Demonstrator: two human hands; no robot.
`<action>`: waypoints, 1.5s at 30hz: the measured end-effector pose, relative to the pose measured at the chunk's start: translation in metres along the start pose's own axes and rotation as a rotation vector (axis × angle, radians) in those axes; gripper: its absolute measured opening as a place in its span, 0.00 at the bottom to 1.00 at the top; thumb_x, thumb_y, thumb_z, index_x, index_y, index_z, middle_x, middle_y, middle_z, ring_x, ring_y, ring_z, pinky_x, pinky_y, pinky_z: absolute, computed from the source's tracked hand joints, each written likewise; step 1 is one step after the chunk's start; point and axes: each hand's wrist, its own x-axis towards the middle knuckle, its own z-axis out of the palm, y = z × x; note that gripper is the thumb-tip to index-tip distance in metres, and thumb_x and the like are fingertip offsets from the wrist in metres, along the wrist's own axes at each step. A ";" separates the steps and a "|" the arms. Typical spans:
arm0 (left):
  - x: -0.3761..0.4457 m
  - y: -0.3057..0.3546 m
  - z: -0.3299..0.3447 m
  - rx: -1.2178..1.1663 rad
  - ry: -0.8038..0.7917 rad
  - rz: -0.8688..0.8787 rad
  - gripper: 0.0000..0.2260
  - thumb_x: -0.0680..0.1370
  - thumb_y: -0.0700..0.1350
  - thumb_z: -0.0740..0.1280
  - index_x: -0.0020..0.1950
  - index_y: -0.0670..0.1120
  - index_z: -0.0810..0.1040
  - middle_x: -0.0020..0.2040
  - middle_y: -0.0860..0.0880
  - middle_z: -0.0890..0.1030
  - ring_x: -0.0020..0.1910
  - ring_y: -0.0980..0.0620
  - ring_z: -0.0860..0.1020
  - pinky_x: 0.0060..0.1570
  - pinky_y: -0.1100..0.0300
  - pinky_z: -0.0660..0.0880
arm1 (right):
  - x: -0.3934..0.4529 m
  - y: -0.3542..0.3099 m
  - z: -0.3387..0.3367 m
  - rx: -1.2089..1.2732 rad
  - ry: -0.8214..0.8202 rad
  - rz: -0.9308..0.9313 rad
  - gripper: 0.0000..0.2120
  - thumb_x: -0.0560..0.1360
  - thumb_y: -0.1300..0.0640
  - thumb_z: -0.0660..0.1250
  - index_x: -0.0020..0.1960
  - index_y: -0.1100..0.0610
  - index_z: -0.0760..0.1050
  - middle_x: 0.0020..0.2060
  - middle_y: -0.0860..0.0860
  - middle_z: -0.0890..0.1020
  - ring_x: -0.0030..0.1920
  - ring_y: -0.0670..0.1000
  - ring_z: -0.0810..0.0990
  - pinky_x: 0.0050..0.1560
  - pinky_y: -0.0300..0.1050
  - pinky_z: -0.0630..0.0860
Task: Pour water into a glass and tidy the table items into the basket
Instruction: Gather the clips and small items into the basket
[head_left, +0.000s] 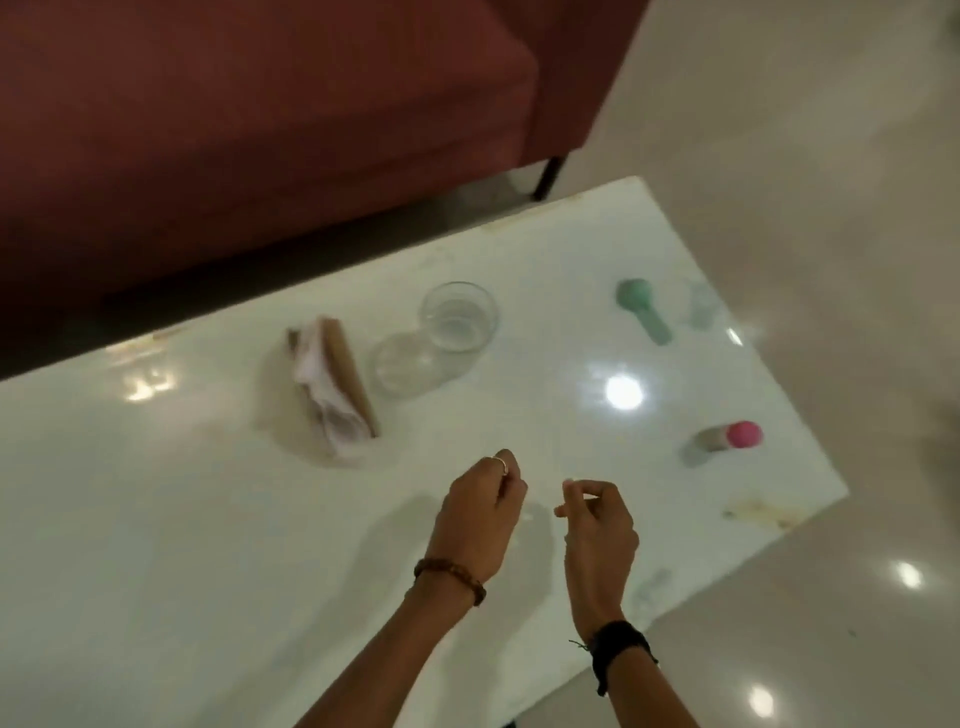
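Note:
A clear empty glass (458, 317) stands upright near the middle of the white glossy table (156, 493), its reflection showing just in front of it. My left hand (480, 514) and my right hand (597, 525) hover side by side over the table's near part, well short of the glass. The fingers of both are loosely curled in and hold nothing. A brown holder with white tissues (332, 384) stands left of the glass. A green handled object (644, 312) lies at the far right. A small pink-capped bottle (727, 441) lies near the right edge.
A dark red sofa (234, 130) runs along the table's far side, with a narrow gap between them. Pale shiny floor (831, 156) surrounds the table on the right. Yellowish stains (763, 512) mark the table's right corner.

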 end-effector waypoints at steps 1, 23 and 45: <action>0.016 0.014 0.020 0.035 -0.022 0.028 0.12 0.78 0.42 0.57 0.33 0.46 0.66 0.32 0.49 0.70 0.32 0.54 0.66 0.36 0.54 0.69 | 0.020 0.004 -0.015 0.032 0.035 0.025 0.04 0.74 0.51 0.64 0.41 0.49 0.73 0.33 0.49 0.81 0.36 0.48 0.79 0.40 0.47 0.75; 0.241 0.099 0.142 1.188 -0.022 0.538 0.16 0.77 0.36 0.57 0.64 0.46 0.68 0.74 0.46 0.60 0.64 0.40 0.67 0.53 0.48 0.68 | 0.175 0.048 -0.094 -0.050 0.147 -0.103 0.16 0.74 0.46 0.65 0.58 0.47 0.65 0.37 0.49 0.81 0.36 0.52 0.79 0.36 0.48 0.77; -0.167 -0.117 -0.172 0.242 0.647 -0.203 0.08 0.67 0.51 0.72 0.43 0.51 0.79 0.37 0.59 0.78 0.41 0.57 0.73 0.38 0.61 0.71 | -0.197 0.004 0.108 -0.171 -0.417 -0.626 0.11 0.67 0.33 0.59 0.41 0.39 0.68 0.26 0.47 0.77 0.32 0.45 0.76 0.29 0.39 0.70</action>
